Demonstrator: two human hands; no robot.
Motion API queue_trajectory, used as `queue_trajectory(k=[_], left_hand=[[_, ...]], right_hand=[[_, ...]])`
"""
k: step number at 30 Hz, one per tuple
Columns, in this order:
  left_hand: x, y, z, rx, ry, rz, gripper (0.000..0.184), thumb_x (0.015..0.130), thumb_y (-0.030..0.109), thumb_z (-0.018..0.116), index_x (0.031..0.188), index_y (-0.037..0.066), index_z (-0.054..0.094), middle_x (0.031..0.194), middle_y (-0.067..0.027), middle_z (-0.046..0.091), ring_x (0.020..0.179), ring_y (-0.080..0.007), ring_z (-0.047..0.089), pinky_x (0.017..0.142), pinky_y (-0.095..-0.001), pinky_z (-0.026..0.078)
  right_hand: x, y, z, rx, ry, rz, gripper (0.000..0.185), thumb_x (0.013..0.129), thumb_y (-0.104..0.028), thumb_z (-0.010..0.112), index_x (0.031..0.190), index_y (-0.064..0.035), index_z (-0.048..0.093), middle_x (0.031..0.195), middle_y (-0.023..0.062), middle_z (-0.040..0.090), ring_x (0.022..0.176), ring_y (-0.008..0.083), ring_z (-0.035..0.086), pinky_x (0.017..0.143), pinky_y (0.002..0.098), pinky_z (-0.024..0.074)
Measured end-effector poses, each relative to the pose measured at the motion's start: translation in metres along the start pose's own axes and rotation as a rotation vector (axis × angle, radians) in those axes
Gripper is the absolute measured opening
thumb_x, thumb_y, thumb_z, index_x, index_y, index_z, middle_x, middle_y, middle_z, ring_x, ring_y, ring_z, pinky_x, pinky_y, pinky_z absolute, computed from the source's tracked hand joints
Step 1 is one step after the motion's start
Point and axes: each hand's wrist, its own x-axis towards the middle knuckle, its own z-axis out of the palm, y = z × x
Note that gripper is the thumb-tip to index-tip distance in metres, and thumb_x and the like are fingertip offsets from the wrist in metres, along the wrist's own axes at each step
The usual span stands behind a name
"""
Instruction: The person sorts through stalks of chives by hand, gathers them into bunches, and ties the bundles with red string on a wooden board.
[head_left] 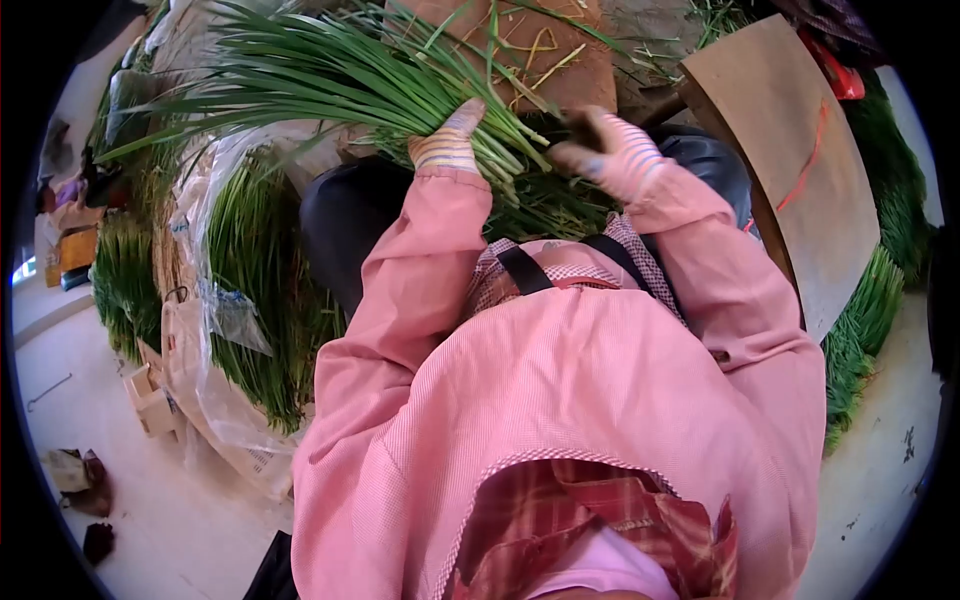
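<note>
My left hand, in a striped glove, is closed around the stalks of a bunch of garlic chives. Their long green leaves fan out to the upper left, and the pale stalk ends point to the lower right. Beside those ends is my right hand, also in a striped glove with dark, dirty fingertips. Its thumb and fingers are apart, somewhat blurred, and I see nothing held between them. More loose greens lie below the hands, over my lap.
A brown board with yellowed leaf scraps stands ahead. To the right leans a curved wooden panel with a red strip. Stacked chives lie in clear plastic on the left, and others behind the panel. A small wooden box rests on the floor.
</note>
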Motion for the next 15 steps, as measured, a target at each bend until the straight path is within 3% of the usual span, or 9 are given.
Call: queue_trajectory(k=[3, 4, 6, 8, 9, 12, 15], left_hand=[[-0.005, 0.001, 0.013, 0.044, -0.051, 0.005, 0.032, 0.073, 0.013, 0.062, 0.102, 0.005, 0.052, 0.090, -0.0081, 0.058, 0.071, -0.0229, 0.056, 0.062, -0.0361, 0.048], [-0.011, 0.003, 0.012, 0.060, -0.064, -0.001, 0.032, 0.073, 0.014, 0.062, 0.102, 0.005, 0.052, 0.090, -0.0080, 0.058, 0.071, -0.0228, 0.056, 0.061, -0.0360, 0.048], [-0.027, 0.004, 0.005, 0.107, -0.065, -0.040, 0.032, 0.073, 0.015, 0.063, 0.101, 0.005, 0.052, 0.089, -0.0079, 0.058, 0.069, -0.0227, 0.056, 0.060, -0.0358, 0.048], [-0.050, 0.001, -0.005, 0.071, -0.001, -0.128, 0.033, 0.073, 0.017, 0.064, 0.101, 0.005, 0.052, 0.088, -0.0077, 0.058, 0.068, -0.0225, 0.056, 0.059, -0.0356, 0.047], [-0.075, 0.011, 0.005, -0.066, 0.147, -0.201, 0.026, 0.068, 0.011, 0.069, 0.090, 0.005, 0.056, 0.079, -0.0067, 0.059, 0.066, -0.0201, 0.056, 0.056, -0.0327, 0.046], [-0.084, -0.016, -0.007, -0.134, 0.087, -0.287, 0.029, 0.065, 0.009, 0.072, 0.087, 0.007, 0.053, 0.071, -0.0044, 0.056, 0.057, -0.0192, 0.052, 0.049, -0.0323, 0.044], [-0.092, -0.024, -0.002, -0.250, 0.011, -0.312, 0.034, 0.065, 0.007, 0.071, 0.093, 0.008, 0.052, 0.080, -0.0058, 0.056, 0.064, -0.0225, 0.055, 0.054, -0.0348, 0.048]], right_hand=[[0.012, -0.003, 0.022, 0.093, -0.086, -0.014, 0.041, 0.068, -0.011, 0.068, 0.102, 0.0000, 0.047, 0.083, 0.0079, 0.058, 0.076, 0.0137, 0.054, 0.071, 0.0264, 0.0443], [0.016, 0.006, 0.028, 0.177, -0.089, -0.054, 0.041, 0.069, -0.009, 0.066, 0.104, -0.0004, 0.047, 0.078, 0.0068, 0.058, 0.066, 0.0127, 0.053, 0.061, 0.0248, 0.0444], [0.013, 0.018, 0.024, 0.388, -0.130, 0.248, 0.039, 0.072, -0.010, 0.065, 0.105, -0.0003, 0.046, 0.074, 0.0064, 0.057, 0.056, 0.0109, 0.051, 0.050, 0.0233, 0.0412], [0.009, 0.029, 0.016, 0.498, -0.101, 0.380, 0.036, 0.079, -0.015, 0.058, 0.108, 0.0006, 0.044, 0.076, 0.0095, 0.059, 0.053, 0.0124, 0.054, 0.046, 0.0228, 0.0412], [0.006, 0.033, 0.016, 0.538, -0.111, 0.411, 0.034, 0.081, -0.017, 0.056, 0.107, 0.0007, 0.044, 0.077, 0.0104, 0.059, 0.054, 0.0137, 0.055, 0.047, 0.0236, 0.0430], [0.000, 0.027, 0.019, 0.664, -0.189, 0.493, 0.029, 0.085, -0.022, 0.049, 0.103, 0.0004, 0.045, 0.077, 0.0119, 0.059, 0.054, 0.0168, 0.057, 0.048, 0.0264, 0.0473], [-0.013, 0.009, 0.027, 0.722, -0.314, 0.479, 0.023, 0.085, -0.019, 0.047, 0.101, -0.0017, 0.047, 0.077, 0.0111, 0.060, 0.053, 0.0161, 0.057, 0.047, 0.0270, 0.0469]])
